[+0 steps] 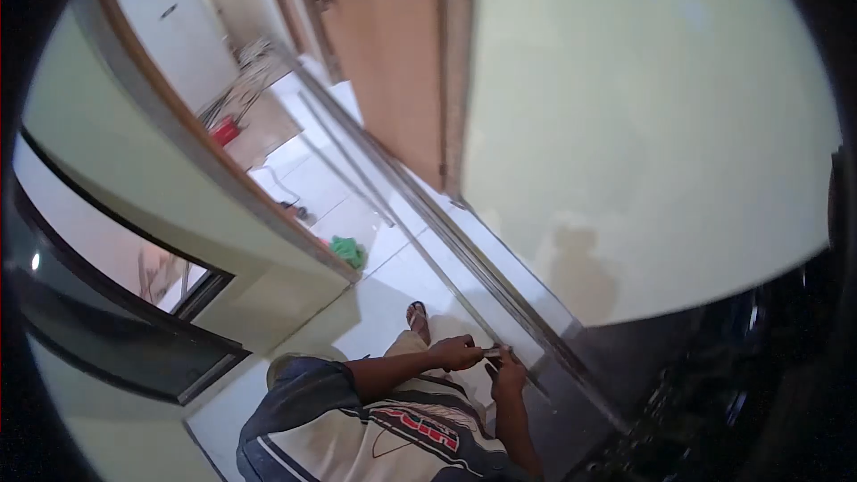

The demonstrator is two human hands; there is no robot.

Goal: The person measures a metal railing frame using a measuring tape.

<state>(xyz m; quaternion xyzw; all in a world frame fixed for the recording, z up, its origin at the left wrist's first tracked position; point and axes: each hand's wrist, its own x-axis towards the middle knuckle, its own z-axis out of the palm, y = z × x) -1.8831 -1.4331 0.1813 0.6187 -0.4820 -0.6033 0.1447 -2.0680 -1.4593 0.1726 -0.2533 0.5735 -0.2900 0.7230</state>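
Note:
My left hand (455,353) and my right hand (509,373) meet low in the picture, just above my printed shirt (393,433). Between their fingertips is a small grey metal piece (492,353), and both hands close on it. It is too small to tell what it is. The hands hover right beside a long metal rail (428,214) that lies slanted across the white tiled floor (384,303). My sandalled foot (417,317) stands on the tiles just beyond the left hand.
A pale green wall (643,125) and a wooden door (384,54) stand beyond the rails. A green cloth (348,252) and a red object (225,131) lie on the floor farther off. A dark-framed window (116,303) is at left, and dark clutter (732,393) at lower right.

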